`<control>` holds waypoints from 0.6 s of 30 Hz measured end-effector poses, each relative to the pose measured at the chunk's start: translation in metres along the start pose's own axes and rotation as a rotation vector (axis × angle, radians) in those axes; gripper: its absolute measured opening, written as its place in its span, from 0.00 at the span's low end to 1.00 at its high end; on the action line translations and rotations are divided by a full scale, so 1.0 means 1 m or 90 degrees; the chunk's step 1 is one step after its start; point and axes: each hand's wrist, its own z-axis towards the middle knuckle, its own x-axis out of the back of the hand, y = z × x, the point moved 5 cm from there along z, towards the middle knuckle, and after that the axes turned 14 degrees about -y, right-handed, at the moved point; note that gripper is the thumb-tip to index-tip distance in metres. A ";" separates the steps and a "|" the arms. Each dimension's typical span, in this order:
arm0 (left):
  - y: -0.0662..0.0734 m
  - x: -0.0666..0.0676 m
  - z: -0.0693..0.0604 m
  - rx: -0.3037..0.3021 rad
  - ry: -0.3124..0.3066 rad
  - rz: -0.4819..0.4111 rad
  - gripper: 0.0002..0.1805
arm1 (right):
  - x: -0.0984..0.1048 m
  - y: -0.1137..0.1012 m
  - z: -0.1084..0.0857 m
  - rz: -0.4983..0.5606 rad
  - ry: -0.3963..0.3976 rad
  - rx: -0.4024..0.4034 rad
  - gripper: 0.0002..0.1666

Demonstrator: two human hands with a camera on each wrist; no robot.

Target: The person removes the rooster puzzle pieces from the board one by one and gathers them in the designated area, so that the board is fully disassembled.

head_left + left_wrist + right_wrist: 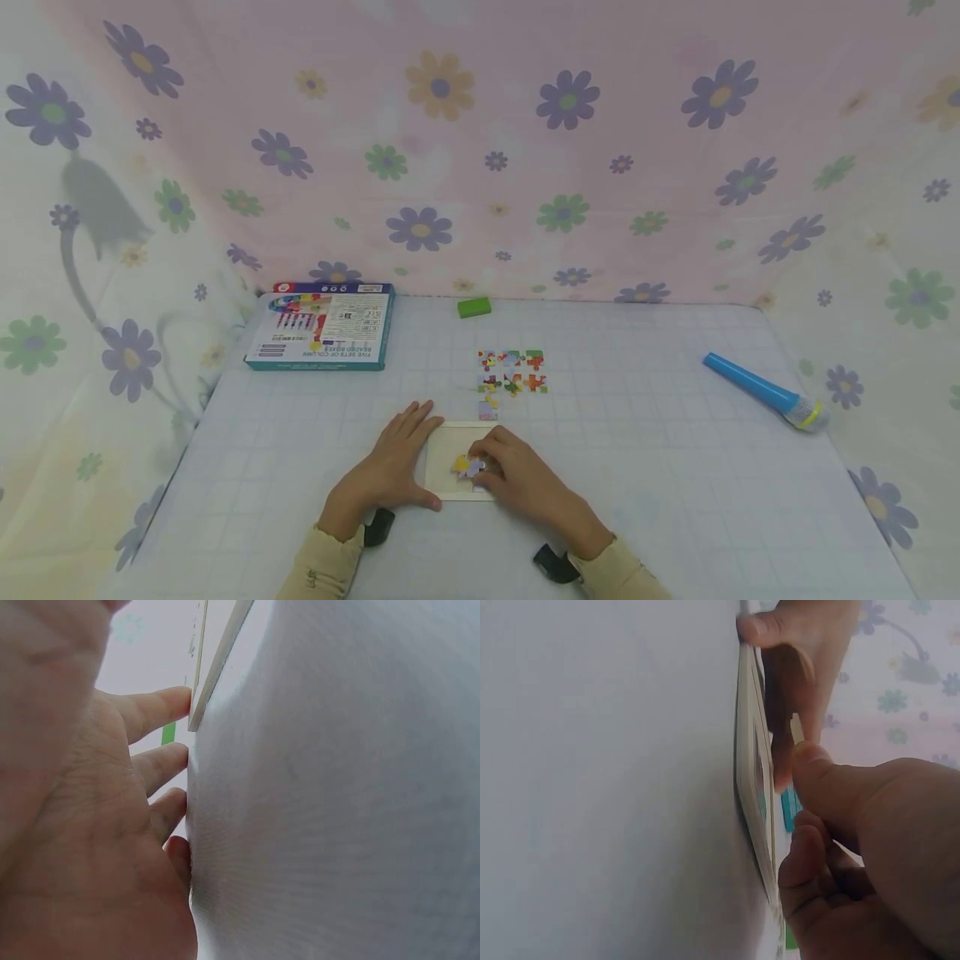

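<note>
A shallow, pale-rimmed puzzle tray (pixel 444 446) lies flat near the table's front. My left hand (pixel 393 462) rests at its left side, fingers spread, with the thumb by the lower corner and the index fingertip touching the frame in the left wrist view. Over the tray, my right hand (pixel 525 477) pinches a yellow-and-lilac jigsaw piece (pixel 465 466) between thumb and fingers. In the right wrist view that piece (pixel 797 729) appears edge-on, lifted off the tray. A coloured patch (pixel 760 772) shows inside the tray there; my right hand covers much of that side from above.
Several loose jigsaw pieces (pixel 512 383) lie in rows beyond the tray, one (pixel 488 411) close to its far edge. A boxed set (pixel 322 329) lies back left, a green block (pixel 474 307) at the back, and a blue toy microphone (pixel 757 387) at right.
</note>
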 end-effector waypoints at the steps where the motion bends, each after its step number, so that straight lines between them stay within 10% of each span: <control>1: 0.000 0.000 0.000 0.002 0.001 0.001 0.67 | 0.003 0.002 0.000 0.010 0.007 -0.004 0.16; 18: 0.001 -0.001 0.001 0.014 0.003 0.008 0.68 | 0.050 0.055 0.004 0.001 0.121 -0.077 0.16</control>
